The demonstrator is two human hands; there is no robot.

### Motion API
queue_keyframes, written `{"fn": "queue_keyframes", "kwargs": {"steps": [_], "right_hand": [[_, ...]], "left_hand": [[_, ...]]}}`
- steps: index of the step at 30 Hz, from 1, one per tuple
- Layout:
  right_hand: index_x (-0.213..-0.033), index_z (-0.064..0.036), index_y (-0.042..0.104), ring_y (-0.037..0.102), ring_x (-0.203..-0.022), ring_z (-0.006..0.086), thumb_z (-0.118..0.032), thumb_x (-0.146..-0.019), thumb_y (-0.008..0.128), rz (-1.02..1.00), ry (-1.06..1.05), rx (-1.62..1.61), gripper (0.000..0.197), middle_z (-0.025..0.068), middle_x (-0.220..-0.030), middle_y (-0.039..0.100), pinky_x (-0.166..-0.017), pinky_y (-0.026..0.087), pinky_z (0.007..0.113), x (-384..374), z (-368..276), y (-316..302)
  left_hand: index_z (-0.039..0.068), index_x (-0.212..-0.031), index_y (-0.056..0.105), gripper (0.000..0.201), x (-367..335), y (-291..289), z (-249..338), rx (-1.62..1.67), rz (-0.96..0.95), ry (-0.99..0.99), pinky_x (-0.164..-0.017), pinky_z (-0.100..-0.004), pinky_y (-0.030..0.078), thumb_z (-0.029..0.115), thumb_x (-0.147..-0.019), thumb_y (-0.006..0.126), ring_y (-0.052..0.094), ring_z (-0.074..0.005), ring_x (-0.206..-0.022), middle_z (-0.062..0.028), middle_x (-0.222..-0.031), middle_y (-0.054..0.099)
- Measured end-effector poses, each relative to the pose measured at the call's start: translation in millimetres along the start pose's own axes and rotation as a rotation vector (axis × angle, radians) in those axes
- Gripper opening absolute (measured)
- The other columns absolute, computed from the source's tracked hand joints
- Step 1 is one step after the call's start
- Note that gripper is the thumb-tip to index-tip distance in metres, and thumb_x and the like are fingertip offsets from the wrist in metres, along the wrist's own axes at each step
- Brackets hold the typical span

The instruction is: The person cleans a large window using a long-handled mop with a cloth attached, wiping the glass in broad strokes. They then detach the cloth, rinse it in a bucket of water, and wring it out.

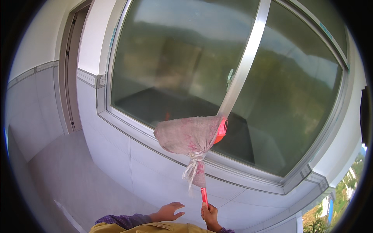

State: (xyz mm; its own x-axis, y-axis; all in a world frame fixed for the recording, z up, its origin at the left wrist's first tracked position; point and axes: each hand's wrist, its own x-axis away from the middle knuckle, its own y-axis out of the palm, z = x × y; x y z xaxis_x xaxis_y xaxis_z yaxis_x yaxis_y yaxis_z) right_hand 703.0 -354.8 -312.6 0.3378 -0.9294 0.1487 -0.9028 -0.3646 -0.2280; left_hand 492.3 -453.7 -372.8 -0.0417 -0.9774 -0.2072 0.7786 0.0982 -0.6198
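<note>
My right hand (210, 216) is wrapped round the red handle of a broom (204, 196), low in the picture. A stained greyish-pink cloth (186, 134) covers most of the broom's head. White strips (193, 165) tie the cloth on where head and handle meet. Pink bristles (222, 127) and an orange-red edge show at the cloth's right side. The covered head is held up in front of the window's lower frame; whether it touches cannot be told. Left of the handle, my left hand (169, 212) holds nothing, its fingers stretched and apart.
A large sliding window (186, 70) with a metal frame and a pale green latch (230, 77) fills the wall ahead. Below it runs white tiling (155, 171). A doorway (72, 73) stands at the left, above a grey floor (81, 174). Greenery (318, 217) shows at lower right.
</note>
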Motion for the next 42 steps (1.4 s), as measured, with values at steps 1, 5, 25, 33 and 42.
{"fn": "queue_keyframes", "kwargs": {"steps": [1, 5, 25, 33, 42], "right_hand": [[-0.073, -0.0055, 0.055, 0.045, -0.045, 0.0046, -0.045, -0.097, 0.059, -0.004, 0.037, -0.080, 0.046, -0.0020, -0.057, 0.049, -0.040, 0.034, 0.022, -4.7, -12.8, 23.8], [-0.074, -0.0077, 0.049, 0.039, -0.041, 0.0078, -0.050, -0.096, 0.057, -0.005, 0.078, -0.143, 0.049, -0.0017, -0.056, 0.043, -0.037, 0.031, 0.025, -54.1, -47.0, 107.6], [-0.089, -0.0070, 0.039, 0.040, -0.045, 0.0151, -0.054, -0.100, 0.043, 0.142, -0.599, -0.300, 0.049, 0.0039, -0.064, 0.040, -0.043, 0.041, 0.037, -199.1, -676.4, 233.6], [-0.088, -0.0061, 0.039, 0.039, -0.037, 0.0159, -0.057, -0.097, 0.049, 0.033, -0.534, -0.272, 0.053, 0.0036, -0.056, 0.041, -0.035, 0.037, 0.036, -235.9, -522.6, 345.9], [-0.078, -0.0097, 0.041, 0.038, -0.034, 0.0128, -0.053, -0.098, 0.051, -0.111, -0.446, -0.483, 0.048, 0.0007, -0.052, 0.040, -0.032, 0.039, 0.032, -221.6, -372.3, 406.5]], "left_hand": [[0.011, -0.131, 0.058, 0.049, 7.9, -5.5, -7.9, 0.003, -0.042, -0.001, -0.104, -0.0410, 0.045, 0.044, -0.095, 0.057, 0.050, -0.0302, -0.130, -0.0126, -0.133, 0.059], [0.012, -0.133, 0.056, 0.050, 41.5, -55.0, -48.6, -0.005, -0.109, -0.060, -0.105, -0.0407, 0.044, 0.046, -0.096, 0.055, 0.047, -0.0293, -0.133, -0.0118, -0.135, 0.058], [-0.001, -0.132, 0.055, 0.046, 85.6, -358.1, -158.1, 0.465, 0.507, -0.046, -0.097, -0.0418, 0.048, 0.026, -0.094, 0.062, 0.059, -0.0346, -0.118, -0.0231, -0.128, 0.060], [-0.012, -0.148, 0.018, 0.089, 5.8, -331.0, -161.2, 0.204, 0.393, 0.008, -0.113, -0.0400, 0.031, 0.038, -0.092, 0.065, 0.038, -0.0415, -0.137, -0.0335, -0.147, 0.035], [0.010, -0.095, 0.054, 0.026, 69.5, -193.9, -284.9, 0.621, 0.336, -0.247, -0.052, -0.0261, 0.037, 0.036, -0.100, 0.052, 0.043, -0.0070, -0.062, 0.0047, -0.072, 0.047]]}}
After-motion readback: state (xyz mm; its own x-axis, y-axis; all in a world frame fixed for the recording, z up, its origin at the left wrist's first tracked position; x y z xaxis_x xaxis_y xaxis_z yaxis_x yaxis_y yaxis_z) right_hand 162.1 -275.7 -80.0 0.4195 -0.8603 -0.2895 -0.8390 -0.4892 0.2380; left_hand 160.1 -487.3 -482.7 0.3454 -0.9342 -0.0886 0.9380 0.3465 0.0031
